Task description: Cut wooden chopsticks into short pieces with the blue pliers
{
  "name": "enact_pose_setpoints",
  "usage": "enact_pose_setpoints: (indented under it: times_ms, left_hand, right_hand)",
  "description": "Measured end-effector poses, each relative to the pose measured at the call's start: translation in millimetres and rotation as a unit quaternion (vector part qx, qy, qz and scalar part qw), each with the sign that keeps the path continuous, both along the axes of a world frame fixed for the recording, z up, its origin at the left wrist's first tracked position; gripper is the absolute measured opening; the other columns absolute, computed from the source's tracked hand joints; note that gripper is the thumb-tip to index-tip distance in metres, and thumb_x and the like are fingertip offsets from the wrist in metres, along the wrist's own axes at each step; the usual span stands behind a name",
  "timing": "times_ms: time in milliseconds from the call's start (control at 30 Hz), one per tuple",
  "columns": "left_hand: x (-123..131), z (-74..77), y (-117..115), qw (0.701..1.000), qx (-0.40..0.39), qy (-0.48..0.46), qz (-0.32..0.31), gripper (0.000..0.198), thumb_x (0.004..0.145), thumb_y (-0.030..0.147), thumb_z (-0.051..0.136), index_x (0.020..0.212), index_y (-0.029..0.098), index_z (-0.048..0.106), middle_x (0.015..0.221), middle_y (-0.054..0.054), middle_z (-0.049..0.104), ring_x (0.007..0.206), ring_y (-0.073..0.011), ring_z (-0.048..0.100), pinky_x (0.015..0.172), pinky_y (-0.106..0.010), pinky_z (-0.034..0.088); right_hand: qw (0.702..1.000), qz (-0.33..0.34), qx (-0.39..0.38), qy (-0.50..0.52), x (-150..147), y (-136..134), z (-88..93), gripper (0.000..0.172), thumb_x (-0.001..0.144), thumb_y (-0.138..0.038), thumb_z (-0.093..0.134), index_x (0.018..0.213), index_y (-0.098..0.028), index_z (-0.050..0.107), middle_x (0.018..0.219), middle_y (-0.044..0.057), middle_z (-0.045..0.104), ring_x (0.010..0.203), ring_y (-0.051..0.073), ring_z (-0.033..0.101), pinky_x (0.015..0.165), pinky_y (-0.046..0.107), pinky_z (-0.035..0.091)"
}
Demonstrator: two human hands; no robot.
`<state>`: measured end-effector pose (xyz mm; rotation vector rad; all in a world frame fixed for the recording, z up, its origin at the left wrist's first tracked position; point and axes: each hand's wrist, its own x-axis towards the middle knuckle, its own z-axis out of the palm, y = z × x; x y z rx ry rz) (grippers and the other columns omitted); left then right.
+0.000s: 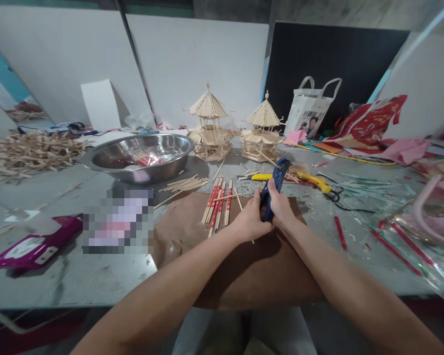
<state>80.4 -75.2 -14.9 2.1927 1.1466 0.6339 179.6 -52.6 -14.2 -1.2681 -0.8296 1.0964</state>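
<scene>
My right hand (280,208) is wrapped round a blue hand tool (280,173) that looks like a cutter, its head tilted up and away. Close against it, my left hand (252,219) has its fingers curled in at the tool's lower part; what they pinch is hidden. A loose thin stick (238,197) runs toward the underside of my left hand. Chopsticks in red-printed wrappers (219,199) lie just left of the hands on a brown sheet (281,276). Bare wooden sticks (187,184) are scattered behind them.
Two stick-built pagoda models (209,135) stand at the back, beside a steel basin (140,170). A yellow utility knife (262,177) and a yellow-handled tool (314,181) with a black cord lie beyond the hands. A purple packet (40,246) is left; torn wrappers (403,246) lie right.
</scene>
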Motion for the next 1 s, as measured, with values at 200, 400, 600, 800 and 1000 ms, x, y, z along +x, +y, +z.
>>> enact_pose_setpoints:
  times_ms: [200, 400, 600, 800, 1000]
  left_hand:
    - [-5, -0.2, 3, 0.981, 0.104, 0.117, 0.117, 0.078, 0.066, 0.026, 0.047, 0.128, 0.004, 0.005, 0.113, -0.019, 0.043, 0.106, -0.0245, 0.043, 0.086, -0.034, 0.035]
    - [-9, 15.6, 0, 0.957, 0.096, 0.235, 0.144, 0.069, 0.068, 0.030, 0.046, 0.126, 0.011, 0.014, 0.106, -0.016, 0.050, 0.094, -0.0235, 0.052, 0.075, -0.032, 0.040]
    - [-16, 20.8, 8, 0.951, 0.064, 0.267, 0.143, 0.039, 0.071, 0.043, 0.040, 0.098, 0.015, 0.046, 0.089, -0.012, 0.058, 0.083, -0.0231, 0.056, 0.069, -0.032, 0.043]
    - [-32, 26.1, 17, 0.951, 0.033, 0.268, 0.151, 0.032, 0.067, 0.042, 0.043, 0.086, 0.019, 0.055, 0.080, -0.008, 0.061, 0.075, -0.0216, 0.058, 0.062, -0.028, 0.044]
    - [-29, 26.1, 15, 0.954, 0.028, 0.263, 0.139, 0.031, 0.065, 0.038, 0.045, 0.086, 0.018, 0.055, 0.083, -0.009, 0.061, 0.076, -0.0210, 0.058, 0.061, -0.027, 0.043]
  right_hand:
    - [0.995, 0.064, 0.017, 0.074, -16, -8, -9.5, 0.048, 0.055, -0.062, 0.050, 0.065, -0.016, 0.053, 0.056, 0.002, 0.059, 0.060, 0.016, 0.058, 0.054, 0.024, 0.044]
    - [0.979, 0.155, 0.018, 0.133, -16, -6, -15.0, 0.044, 0.055, -0.058, 0.056, 0.069, -0.017, 0.052, 0.056, 0.000, 0.059, 0.062, 0.015, 0.057, 0.057, 0.024, 0.044]
    - [0.979, 0.199, -0.042, -0.006, -4, -7, -7.1, 0.051, 0.064, -0.068, 0.033, 0.057, -0.018, 0.046, 0.044, -0.001, 0.050, 0.045, 0.012, 0.050, 0.048, 0.025, 0.041]
    - [0.870, -0.033, 0.083, -0.484, 38, 7, -3.4, 0.040, 0.076, -0.050, 0.034, 0.074, -0.016, 0.055, 0.072, 0.008, 0.060, 0.075, 0.020, 0.055, 0.067, 0.031, 0.039]
    - [0.798, 0.051, 0.063, -0.597, 45, 20, -12.5, 0.033, 0.082, -0.030, 0.027, 0.085, -0.014, 0.055, 0.079, 0.009, 0.061, 0.075, 0.018, 0.054, 0.064, 0.025, 0.035]
